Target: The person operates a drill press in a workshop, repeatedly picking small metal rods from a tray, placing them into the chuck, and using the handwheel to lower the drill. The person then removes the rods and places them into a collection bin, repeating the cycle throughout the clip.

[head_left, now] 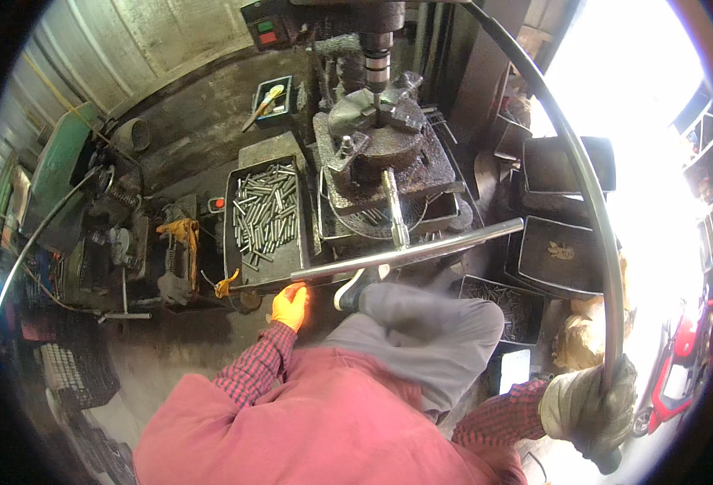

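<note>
My right hand (589, 408), in a greyish-white work glove, grips the lower end of a long dark lever (576, 153) that curves down from the top of a drill press. My left hand (290, 305), in an orange glove, is closed just below the left end of a shiny metal bar (421, 252); whatever its fingers hold is hidden. A short rod (394, 202) joins this bar to a round workholding chuck (373, 129) on the press table. Above the chuck, the drill chuck (377, 61) points down, its bit at the workholding jaws.
A metal tray (305, 252) of short steel pins stands left of the press. Behind it, a small bin (286, 83) holds a brush (266, 105). Dark bins (559, 252) stand at right, and a bin (534, 330) of metal pieces sits beside my knee. Greasy machinery (118, 242) fills the left.
</note>
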Available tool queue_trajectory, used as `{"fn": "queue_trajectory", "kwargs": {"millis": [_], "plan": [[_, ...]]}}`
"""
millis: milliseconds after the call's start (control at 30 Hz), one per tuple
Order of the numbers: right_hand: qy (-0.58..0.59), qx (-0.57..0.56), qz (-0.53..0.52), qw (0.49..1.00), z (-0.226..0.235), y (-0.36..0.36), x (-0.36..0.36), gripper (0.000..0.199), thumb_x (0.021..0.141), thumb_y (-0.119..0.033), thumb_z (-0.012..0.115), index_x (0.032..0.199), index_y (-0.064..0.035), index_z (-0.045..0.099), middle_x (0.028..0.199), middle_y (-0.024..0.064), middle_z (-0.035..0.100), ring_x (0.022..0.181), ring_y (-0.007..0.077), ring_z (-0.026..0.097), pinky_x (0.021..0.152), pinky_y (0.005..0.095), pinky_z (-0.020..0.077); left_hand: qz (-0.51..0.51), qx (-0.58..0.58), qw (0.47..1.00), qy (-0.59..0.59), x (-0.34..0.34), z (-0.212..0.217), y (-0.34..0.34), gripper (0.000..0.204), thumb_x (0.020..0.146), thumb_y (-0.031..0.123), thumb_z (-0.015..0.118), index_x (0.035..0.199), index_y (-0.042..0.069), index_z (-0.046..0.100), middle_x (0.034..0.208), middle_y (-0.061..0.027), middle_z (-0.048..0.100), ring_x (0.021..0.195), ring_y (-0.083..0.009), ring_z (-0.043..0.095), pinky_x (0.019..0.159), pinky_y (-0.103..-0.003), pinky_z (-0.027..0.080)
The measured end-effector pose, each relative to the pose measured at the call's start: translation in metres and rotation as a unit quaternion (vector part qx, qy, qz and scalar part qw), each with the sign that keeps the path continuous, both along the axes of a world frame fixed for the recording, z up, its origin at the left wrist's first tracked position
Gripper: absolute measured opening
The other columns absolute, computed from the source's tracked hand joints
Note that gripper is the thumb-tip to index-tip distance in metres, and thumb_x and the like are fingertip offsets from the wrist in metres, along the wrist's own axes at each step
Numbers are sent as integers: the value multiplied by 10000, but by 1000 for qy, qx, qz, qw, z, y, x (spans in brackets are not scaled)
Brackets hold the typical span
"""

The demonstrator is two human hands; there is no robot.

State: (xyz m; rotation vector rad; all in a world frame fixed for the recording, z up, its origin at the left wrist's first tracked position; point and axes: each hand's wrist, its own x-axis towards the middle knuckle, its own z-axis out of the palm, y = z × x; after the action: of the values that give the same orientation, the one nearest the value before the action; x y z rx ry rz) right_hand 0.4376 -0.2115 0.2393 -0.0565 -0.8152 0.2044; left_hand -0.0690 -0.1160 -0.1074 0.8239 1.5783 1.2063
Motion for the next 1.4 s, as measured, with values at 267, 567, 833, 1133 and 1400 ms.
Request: {"fn": "queue_trajectory", "kwargs": {"millis": [267, 567, 833, 1133, 1400], "plan": [[-163, 76, 195, 964, 34, 25, -8, 401, 953, -513, 640, 713, -196, 594, 677, -65, 580, 592, 122, 546, 676, 301, 421, -6, 18, 1000, 0, -2, 0, 2, 246, 1008, 129, 680, 1198, -26, 700, 971, -89, 727, 804, -159, 684, 753, -306, 581], [-173, -108, 93, 975, 41, 101, -49, 393, 970, -496, 622, 748, -173, 595, 705, -33, 586, 630, 151, 560, 702, 348, 432, -31, -88, 994, 55, -18, -34, 11, 357, 1044, 269, 618, 1265, -10, 647, 965, -63, 667, 869, -161, 639, 750, -292, 525], [-180, -150, 74, 969, 43, 107, -65, 387, 985, -480, 606, 780, -152, 596, 729, -5, 592, 663, 177, 573, 725, 390, 442, -85, -23, 996, 28, -21, -53, 25, 317, 1037, 264, 633, 1239, 21, 653, 944, -37, 648, 835, -127, 617, 715, -260, 497], [-181, -155, 74, 968, 47, 111, -67, 383, 1001, -463, 587, 815, -129, 598, 757, 27, 599, 701, 206, 587, 751, 437, 453, -84, -68, 989, 99, 10, 24, 9, 335, 1022, 245, 622, 1093, -73, 698, 982, -137, 736, 846, -226, 680, 780, -359, 566], [-176, -153, 82, 969, 54, 114, -73, 380, 1016, -448, 571, 847, -109, 599, 782, 55, 605, 734, 232, 599, 774, 479, 462, -72, -65, 991, 98, 3, 8, 12, 348, 1008, 260, 655, 1096, -74, 705, 974, -141, 736, 844, -235, 680, 784, -365, 569]]}}
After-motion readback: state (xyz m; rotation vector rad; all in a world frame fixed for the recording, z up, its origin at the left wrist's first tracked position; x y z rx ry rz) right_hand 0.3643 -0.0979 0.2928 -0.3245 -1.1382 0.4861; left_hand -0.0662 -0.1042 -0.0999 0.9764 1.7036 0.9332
